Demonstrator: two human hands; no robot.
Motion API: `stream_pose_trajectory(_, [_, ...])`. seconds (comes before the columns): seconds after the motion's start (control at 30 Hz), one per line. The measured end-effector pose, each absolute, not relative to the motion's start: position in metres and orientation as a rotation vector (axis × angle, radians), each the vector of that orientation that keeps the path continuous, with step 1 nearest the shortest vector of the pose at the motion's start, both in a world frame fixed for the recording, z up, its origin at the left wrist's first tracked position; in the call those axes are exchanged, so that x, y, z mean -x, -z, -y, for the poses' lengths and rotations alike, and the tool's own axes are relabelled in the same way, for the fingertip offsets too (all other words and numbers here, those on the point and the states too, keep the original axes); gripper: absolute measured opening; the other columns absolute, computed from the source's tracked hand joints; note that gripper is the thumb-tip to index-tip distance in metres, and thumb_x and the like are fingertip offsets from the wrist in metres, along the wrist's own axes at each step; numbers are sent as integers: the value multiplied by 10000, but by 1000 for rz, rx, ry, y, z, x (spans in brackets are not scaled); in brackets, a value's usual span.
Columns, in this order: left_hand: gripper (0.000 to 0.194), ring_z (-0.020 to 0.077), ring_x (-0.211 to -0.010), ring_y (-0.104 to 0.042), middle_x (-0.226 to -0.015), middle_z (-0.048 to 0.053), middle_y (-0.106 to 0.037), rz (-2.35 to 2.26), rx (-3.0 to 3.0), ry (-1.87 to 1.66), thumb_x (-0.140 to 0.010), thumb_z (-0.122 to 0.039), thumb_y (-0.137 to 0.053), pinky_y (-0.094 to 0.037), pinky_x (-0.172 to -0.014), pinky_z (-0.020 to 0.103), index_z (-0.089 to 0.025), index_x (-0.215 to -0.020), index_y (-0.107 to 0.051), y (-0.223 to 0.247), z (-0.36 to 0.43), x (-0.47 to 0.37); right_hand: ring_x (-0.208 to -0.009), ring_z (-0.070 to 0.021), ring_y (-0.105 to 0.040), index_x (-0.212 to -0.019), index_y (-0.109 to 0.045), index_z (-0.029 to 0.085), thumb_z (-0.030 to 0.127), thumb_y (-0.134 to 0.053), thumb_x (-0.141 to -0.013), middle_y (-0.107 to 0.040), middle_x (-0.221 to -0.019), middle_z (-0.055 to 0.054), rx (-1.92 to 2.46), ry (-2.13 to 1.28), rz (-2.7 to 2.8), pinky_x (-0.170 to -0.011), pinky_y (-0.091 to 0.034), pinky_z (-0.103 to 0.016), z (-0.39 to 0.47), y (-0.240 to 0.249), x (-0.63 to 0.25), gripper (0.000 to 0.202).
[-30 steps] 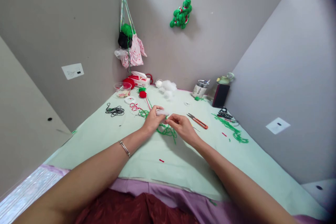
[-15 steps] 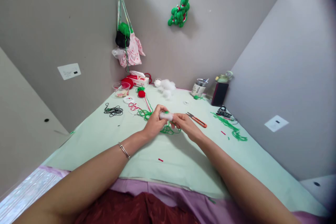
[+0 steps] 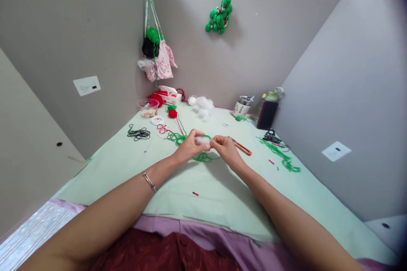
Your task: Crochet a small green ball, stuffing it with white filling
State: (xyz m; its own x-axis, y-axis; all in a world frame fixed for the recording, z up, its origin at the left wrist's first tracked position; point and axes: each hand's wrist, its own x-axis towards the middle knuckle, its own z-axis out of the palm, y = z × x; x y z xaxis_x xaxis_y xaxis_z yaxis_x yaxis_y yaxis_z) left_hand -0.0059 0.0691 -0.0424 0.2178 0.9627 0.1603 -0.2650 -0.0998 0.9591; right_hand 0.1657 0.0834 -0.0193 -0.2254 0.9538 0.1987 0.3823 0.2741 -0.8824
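A tuft of white fibre stuffing (image 3: 202, 140) lies between the thumb and fingers of my left hand (image 3: 187, 148), along with a small green piece mostly hidden behind it. From the right, the thumb and fingertips of my right hand (image 3: 228, 149) pinch the near end of the stuffing. Both hands meet above the table's middle. Loose green yarn (image 3: 203, 158) trails on the cloth under them. Just beyond my right hand rest orange-handled thread snips (image 3: 243, 148).
A pile of stuffing (image 3: 203, 106), a red yarn ball (image 3: 172, 113), a clear bowl (image 3: 148, 108) and a tissue box (image 3: 171, 98) stand at the back. Black cord (image 3: 138, 133) lies left. Cut green strands (image 3: 286, 161), a can (image 3: 242, 106) and a phone (image 3: 267, 115) are on the right.
My right hand's fingers have drawn closer together at the stuffing's end. The tuft has turned slightly in my left hand. The view has shifted a little.
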Motion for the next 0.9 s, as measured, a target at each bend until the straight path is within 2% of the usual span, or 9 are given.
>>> stream_pose_trajectory(0.13, [354, 170, -811, -743, -880, 26, -749, -743, -1174, -1226, -874, -406, -785, -584, -842, 356, -188, -1037, -557, 40, -67, 6, -527, -115, -304, -548, -547, 214, 411, -612, -767, -427, -499, 50, 1247, -822, 1751, -532, -215, -282, -81, 20, -164, 302])
stream_pose_trajectory(0.23, [266, 155, -741, -716, -827, -4, -720, -781, -1176, -1237, -921, -323, -754, -593, -774, 337, -166, -1067, -595, 45, -69, 6, -535, -128, -318, -565, -552, 219, 434, -597, -817, -427, -505, 43, 1237, -779, 1785, -538, -230, -286, -75, 18, -161, 334])
stream_pose_trajectory(0.33, [190, 145, -727, -682, -896, 10, -701, -858, -1186, -1253, -982, -285, -682, -601, -701, 319, -143, -1105, -651, 49, -71, 7, -556, -145, -350, -578, -529, 229, 428, -579, -858, -449, -531, 30, 1211, -748, 1828, -565, -255, -293, -67, 16, -156, 347])
stream_pose_trajectory(0.43, [227, 146, -758, -676, -993, 38, -703, -973, -1181, -1281, -990, -292, -674, -601, -678, 305, -143, -1161, -658, 52, -75, 6, -574, -157, -387, -620, -563, 235, 351, -614, -834, -506, -557, 20, 1190, -746, 1860, -589, -269, -295, -59, 16, -151, 248])
stream_pose_trajectory(0.57, [259, 162, -816, -688, -1067, 60, -702, -1086, -1151, -1322, -994, -308, -669, -610, -697, 318, -147, -1196, -652, 54, -79, 3, -543, -141, -348, -622, -542, 238, 344, -672, -781, -458, -522, 45, 1188, -813, 1851, -558, -243, -285, -59, 21, -145, 231])
stream_pose_trajectory(0.73, [233, 135, -726, -662, -974, 35, -699, -1019, -1117, -1325, -997, -321, -665, -587, -640, 284, -142, -1147, -659, 51, -74, 1, -493, -113, -300, -611, -540, 226, 472, -650, -776, -416, -496, 58, 1213, -959, 1771, -493, -211, -269, -72, 26, -147, 316])
stream_pose_trajectory(0.9, [281, 149, -743, -675, -920, 27, -694, -841, -1061, -1318, -1029, -406, -603, -603, -699, 327, -141, -1099, -664, 44, -70, 3, -492, -100, -309, -575, -545, 218, 415, -636, -740, -414, -502, 60, 1228, -1012, 1678, -493, -247, -256, -79, 24, -153, 273])
